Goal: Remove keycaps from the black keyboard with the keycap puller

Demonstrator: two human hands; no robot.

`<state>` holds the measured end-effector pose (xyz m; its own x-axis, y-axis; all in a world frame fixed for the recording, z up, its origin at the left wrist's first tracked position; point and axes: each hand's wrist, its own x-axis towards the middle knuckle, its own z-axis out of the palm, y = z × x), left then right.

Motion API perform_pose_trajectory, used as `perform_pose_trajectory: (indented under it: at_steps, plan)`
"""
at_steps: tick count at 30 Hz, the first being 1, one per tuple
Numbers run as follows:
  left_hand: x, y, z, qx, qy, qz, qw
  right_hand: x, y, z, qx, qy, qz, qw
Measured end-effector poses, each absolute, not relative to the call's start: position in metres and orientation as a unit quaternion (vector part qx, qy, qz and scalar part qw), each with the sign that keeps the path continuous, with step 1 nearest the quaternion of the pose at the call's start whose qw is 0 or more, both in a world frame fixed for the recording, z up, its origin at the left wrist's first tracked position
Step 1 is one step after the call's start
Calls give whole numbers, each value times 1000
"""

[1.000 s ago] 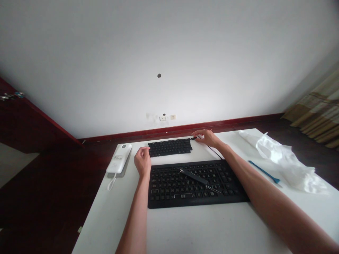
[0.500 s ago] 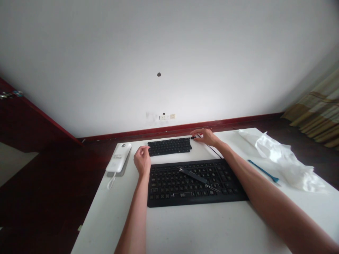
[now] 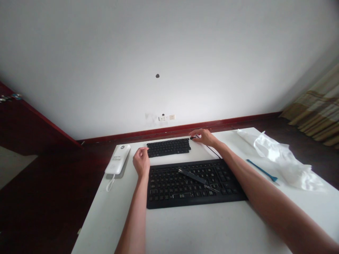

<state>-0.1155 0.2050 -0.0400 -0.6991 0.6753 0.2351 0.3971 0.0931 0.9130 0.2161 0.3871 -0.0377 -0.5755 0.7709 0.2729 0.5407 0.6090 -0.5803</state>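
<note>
A block of black keycaps (image 3: pixel 168 147), laid out close together in rows, lies near the table's far edge. At its left end is my left hand (image 3: pixel 141 160), fingers curled and the thumb and forefinger brought together; whether anything is pinched there is hidden. My right hand (image 3: pixel 203 137) bends over a small black piece (image 3: pixel 192 138) just past the block's upper right corner, with thumb and fingers around it. Closer to me sits a black keyboard base (image 3: pixel 196 204) without its caps. Dark-handled tweezers (image 3: pixel 193 175) rest diagonally across it.
On the left of the white table (image 3: pixel 206 229) is a white power bank (image 3: pixel 118 159) with a strap. A blue pry tool (image 3: pixel 262 170) and a crumpled white plastic bag (image 3: pixel 283 158) lie at right. A black cable (image 3: pixel 214 152) runs behind the keyboard base under my right arm.
The view has shifted slightly. Both hands stay at the two ends of the keycap block, with only a slight movement of the right fingers over the small black piece.
</note>
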Motion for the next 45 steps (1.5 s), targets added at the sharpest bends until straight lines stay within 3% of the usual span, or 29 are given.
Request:
perform_pose_trajectory:
  at_steps: [11,17,27,32,37,45]
  plan:
    - [-116,206,-40,372,722,571,120,221,380,-31,-386,-850,229,274]
    - [-117,206,-42,372,721,572,120,213,362,2,-381,-852,195,302]
    - [-117,203,-40,394,718,565,106,211,220,29,-274,-918,233,165]
    - [-117,202,-42,415,719,549,97,205,189,19,-236,-920,264,167]
    - [-120,202,-44,438,714,538,92,213,197,30,-249,-886,306,245]
    - [-117,202,-40,456,712,529,79,282,244,11,-346,-511,537,575]
